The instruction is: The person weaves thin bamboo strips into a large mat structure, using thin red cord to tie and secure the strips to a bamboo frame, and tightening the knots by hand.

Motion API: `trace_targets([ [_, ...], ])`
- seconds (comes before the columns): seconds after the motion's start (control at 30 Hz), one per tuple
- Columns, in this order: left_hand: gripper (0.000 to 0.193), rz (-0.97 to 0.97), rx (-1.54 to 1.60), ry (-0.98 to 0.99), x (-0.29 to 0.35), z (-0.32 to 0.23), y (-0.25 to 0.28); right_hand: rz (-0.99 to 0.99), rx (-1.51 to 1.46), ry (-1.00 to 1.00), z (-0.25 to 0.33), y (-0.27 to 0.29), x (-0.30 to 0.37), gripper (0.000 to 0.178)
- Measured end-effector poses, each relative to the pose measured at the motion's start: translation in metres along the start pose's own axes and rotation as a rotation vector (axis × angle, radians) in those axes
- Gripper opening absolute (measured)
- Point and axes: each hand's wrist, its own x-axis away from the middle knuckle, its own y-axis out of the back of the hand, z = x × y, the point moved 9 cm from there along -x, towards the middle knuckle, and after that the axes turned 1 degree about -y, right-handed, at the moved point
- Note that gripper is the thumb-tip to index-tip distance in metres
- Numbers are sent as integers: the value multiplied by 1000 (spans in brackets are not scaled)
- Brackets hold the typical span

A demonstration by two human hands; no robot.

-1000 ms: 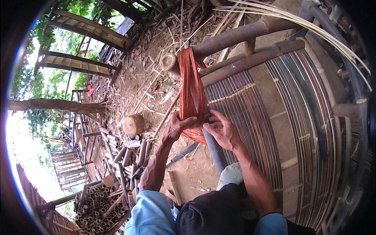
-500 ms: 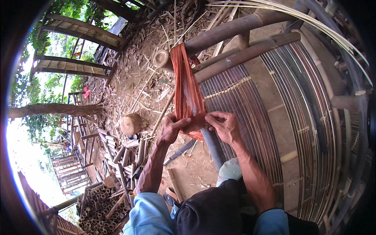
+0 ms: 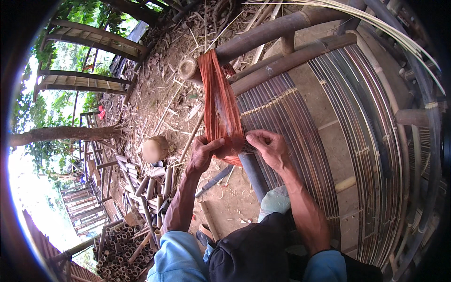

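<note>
A loop of reddish-orange fibre strands [image 3: 215, 89] hangs over the end of a thick dark bamboo pole [image 3: 263, 40] and stretches down toward me. At its lower left edge, my left hand [image 3: 203, 152] is closed with the thumb pressed on the strands. My right hand [image 3: 271, 146] is at the lower right edge of the loop, its thumb and forefinger pinched together. What the pinch holds, if anything, is too fine to make out. A dark upright bamboo post [image 3: 254, 176] stands just below the loop, between my forearms.
To the right is a bamboo bench with a slatted seat [image 3: 293, 136]. Long pale split strips [image 3: 376, 26] arch over it at the upper right. Left of me lie a round log stump [image 3: 155, 149], cut bamboo pieces [image 3: 152, 188] and a stack of bamboo tubes [image 3: 120, 246].
My right hand has drawn slightly away from the strands, leaving a small gap. My left hand keeps its hold. The whole view has shifted a little.
</note>
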Motion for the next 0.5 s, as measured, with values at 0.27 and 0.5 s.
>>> trace_targets([
  [0.27, 24, -21, -31, -20, 1, -2, 0, -46, 232, 11, 3, 0, -2, 28],
  [0.5, 22, -25, -4, -7, 1, 1, -5, 139, -114, 16, -9, -31, -7, 34],
])
